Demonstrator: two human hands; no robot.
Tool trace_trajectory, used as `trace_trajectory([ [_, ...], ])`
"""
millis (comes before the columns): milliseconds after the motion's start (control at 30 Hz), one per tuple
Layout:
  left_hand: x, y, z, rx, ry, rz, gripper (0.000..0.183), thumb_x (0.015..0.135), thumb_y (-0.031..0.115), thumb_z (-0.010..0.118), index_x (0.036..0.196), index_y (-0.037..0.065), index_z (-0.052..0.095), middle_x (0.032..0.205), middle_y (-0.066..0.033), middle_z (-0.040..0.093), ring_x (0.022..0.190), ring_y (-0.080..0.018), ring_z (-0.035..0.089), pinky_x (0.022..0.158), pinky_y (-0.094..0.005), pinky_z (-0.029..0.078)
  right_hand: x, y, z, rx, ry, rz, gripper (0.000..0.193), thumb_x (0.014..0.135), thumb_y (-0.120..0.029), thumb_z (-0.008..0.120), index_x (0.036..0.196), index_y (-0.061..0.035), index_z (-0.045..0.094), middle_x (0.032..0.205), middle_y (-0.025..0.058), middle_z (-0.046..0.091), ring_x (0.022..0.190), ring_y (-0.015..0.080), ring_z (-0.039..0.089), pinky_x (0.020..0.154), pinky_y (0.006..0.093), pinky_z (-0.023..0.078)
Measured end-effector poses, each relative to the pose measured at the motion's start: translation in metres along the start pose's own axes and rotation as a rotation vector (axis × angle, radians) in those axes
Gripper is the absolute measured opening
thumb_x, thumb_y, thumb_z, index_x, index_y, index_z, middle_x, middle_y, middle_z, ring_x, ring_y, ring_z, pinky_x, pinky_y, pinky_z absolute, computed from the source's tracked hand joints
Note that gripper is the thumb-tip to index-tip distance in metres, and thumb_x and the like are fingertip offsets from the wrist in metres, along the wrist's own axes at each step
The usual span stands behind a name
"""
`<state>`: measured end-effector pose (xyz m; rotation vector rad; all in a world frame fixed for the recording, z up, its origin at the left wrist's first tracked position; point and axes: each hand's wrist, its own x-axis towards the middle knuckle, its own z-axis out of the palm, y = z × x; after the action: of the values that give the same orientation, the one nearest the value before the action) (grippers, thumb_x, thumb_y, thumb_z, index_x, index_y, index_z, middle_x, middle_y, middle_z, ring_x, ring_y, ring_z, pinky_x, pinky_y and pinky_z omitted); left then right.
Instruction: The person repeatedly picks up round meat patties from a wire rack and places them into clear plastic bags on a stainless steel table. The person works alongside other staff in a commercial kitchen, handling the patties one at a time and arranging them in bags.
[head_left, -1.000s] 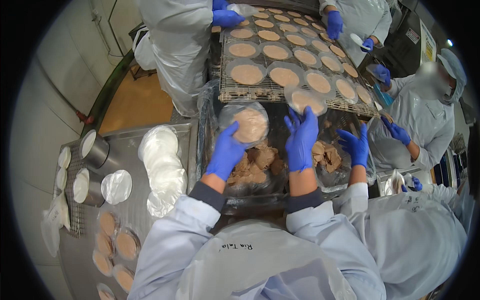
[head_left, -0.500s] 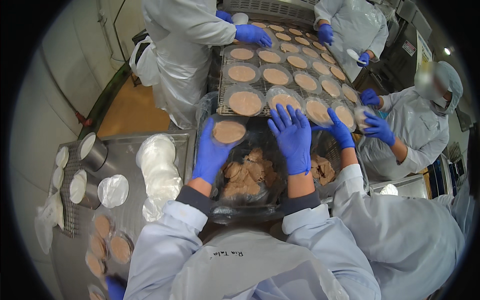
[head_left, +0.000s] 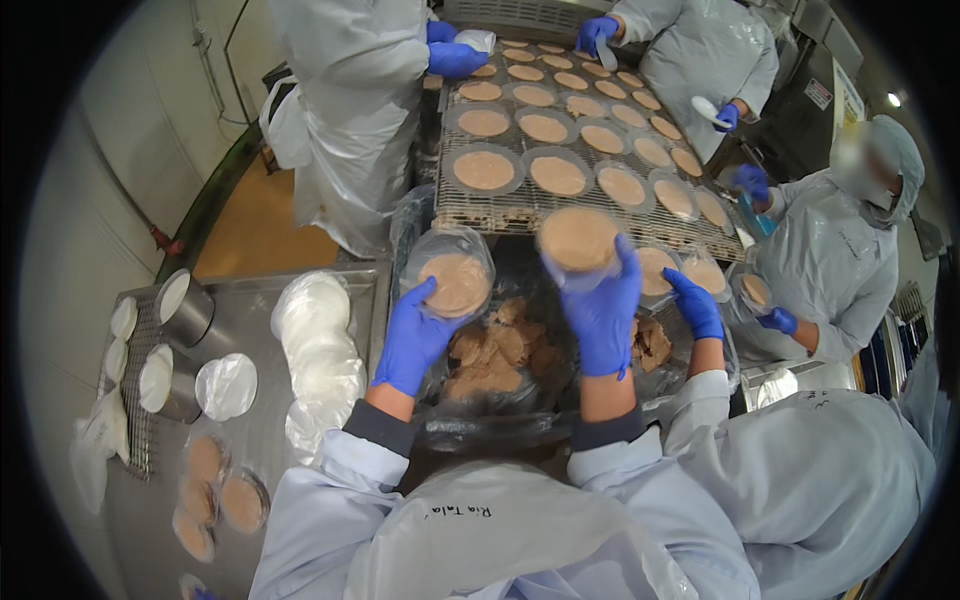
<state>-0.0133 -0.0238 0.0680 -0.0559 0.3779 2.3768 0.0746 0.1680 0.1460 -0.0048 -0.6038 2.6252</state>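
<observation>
While the left hand [head_left: 415,340] grips a film-backed disc [head_left: 457,284], the right hand [head_left: 603,312] holds a tan disc [head_left: 578,238]

As the left hand's fingers hold the film-backed disc by its lower left edge, just left of the frame's centre, the right hand's fingers close on the tan disc from below, right of centre; some are hidden behind it. Above both, a wire belt [head_left: 480,212] carries rows of discs [head_left: 484,170]. A co-worker's hand [head_left: 697,303] is near the right hand. Around the frame's centre, brown pieces [head_left: 495,350] lie in a plastic-lined tub [head_left: 500,432]. At left, a metal surface [head_left: 268,435] bears white film rounds [head_left: 318,335] and metal cylinders [head_left: 190,318].
</observation>
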Motion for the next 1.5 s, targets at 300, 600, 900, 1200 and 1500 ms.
trace_trajectory([
  [300, -0.028, 0.031, -0.016, 0.027, -0.010, 0.144, 0.052, 0.086, 0.021, 0.045, 0.129, 0.001, 0.025, 0.130, -0.0209, 0.033, 0.120, -0.0370, 0.034, 0.096, -0.0540, 0.033, 0.030, 0.067, 0.028, -1.894, -0.260, -0.399, 0.057, 0.079, -0.040, 0.056, 0.122, -0.0045, 0.045, 0.135, 0.0207, 0.029, 0.129, 0.0327, 0.020, 0.103, 0.0515, 0.001],
  [600, 0.010, 0.015, -0.006, 1.286, -0.177, 0.638, 0.051, 0.087, 0.030, 0.048, 0.124, -0.001, 0.032, 0.122, -0.0195, 0.041, 0.114, -0.0296, 0.042, 0.093, -0.0455, 0.040, 0.011, 0.061, -0.074, -0.516, 0.379, 0.206, 0.043, 0.081, -0.035, 0.054, 0.115, -0.0093, 0.049, 0.121, 0.0116, 0.048, 0.108, 0.0240, 0.046, 0.093, 0.0436, 0.031],
  [900, 0.087, -0.049, 0.037, 0.111, 0.032, 0.383, 0.048, 0.078, 0.020, 0.064, 0.117, 0.001, 0.044, 0.110, -0.0104, 0.053, 0.099, -0.0218, 0.053, 0.085, -0.0333, 0.043, 0.058, -0.002, -0.075, 0.045, 0.205, 0.090, 0.044, 0.085, -0.017, 0.047, 0.123, 0.0011, 0.038, 0.130, 0.0197, 0.037, 0.123, 0.0336, 0.031, 0.103, 0.0510, 0.022],
  [1200, -0.099, 0.094, -0.060, 1.034, 0.168, 0.209, 0.043, 0.077, 0.012, 0.062, 0.115, -0.003, 0.048, 0.108, -0.0108, 0.055, 0.098, -0.0156, 0.052, 0.087, -0.0274, 0.042, 0.046, 0.008, -0.107, 0.049, 0.175, 0.134, 0.039, 0.086, -0.006, 0.040, 0.124, 0.0013, 0.037, 0.127, 0.0194, 0.041, 0.118, 0.0318, 0.039, 0.099, 0.0468, 0.032],
  [1500, -0.255, 0.245, -0.180, 0.964, 1.208, 0.389, 0.029, 0.079, 0.024, 0.058, 0.102, 0.006, 0.056, 0.082, -0.0055, 0.053, 0.073, -0.0153, 0.052, 0.067, -0.0290, 0.046, 0.030, 0.050, -0.082, 0.049, 0.384, 0.166, 0.038, 0.085, -0.008, 0.043, 0.121, 0.0010, 0.038, 0.125, 0.0182, 0.042, 0.118, 0.0322, 0.039, 0.099, 0.0478, 0.031],
])
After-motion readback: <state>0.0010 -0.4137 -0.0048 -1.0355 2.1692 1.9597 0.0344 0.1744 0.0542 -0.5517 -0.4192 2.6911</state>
